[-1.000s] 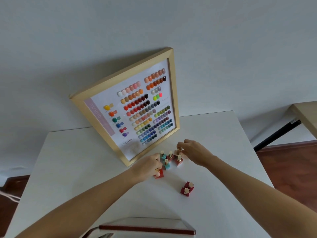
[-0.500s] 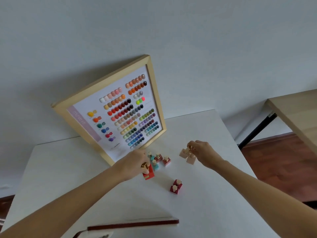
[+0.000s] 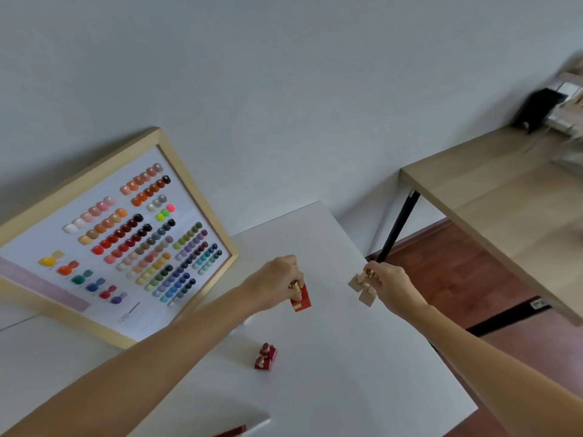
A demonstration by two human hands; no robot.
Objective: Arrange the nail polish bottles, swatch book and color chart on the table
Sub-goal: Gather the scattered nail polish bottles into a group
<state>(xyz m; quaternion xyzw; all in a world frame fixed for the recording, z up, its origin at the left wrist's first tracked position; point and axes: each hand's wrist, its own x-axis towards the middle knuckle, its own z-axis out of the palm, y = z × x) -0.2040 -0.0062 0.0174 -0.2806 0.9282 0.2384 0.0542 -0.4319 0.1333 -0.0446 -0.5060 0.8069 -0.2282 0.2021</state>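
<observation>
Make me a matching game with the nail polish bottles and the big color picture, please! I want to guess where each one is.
Things:
1. red bottle
2. two beige bottles
3. two dark red bottles
4. color chart

Places:
A. leaning against the wall
B. in the right hand
C. standing on the table, nobody touching
D. in the left hand

Pairs: 1-D, 2-B, 3-C, 4-A

Wall (image 3: 315,74): plain, pale grey.
Wooden side table (image 3: 504,197): seen at right, carried on a black leg (image 3: 398,225).
Floor (image 3: 457,272): reddish-brown wood.
Far-right clutter (image 3: 555,111): blurred.
</observation>
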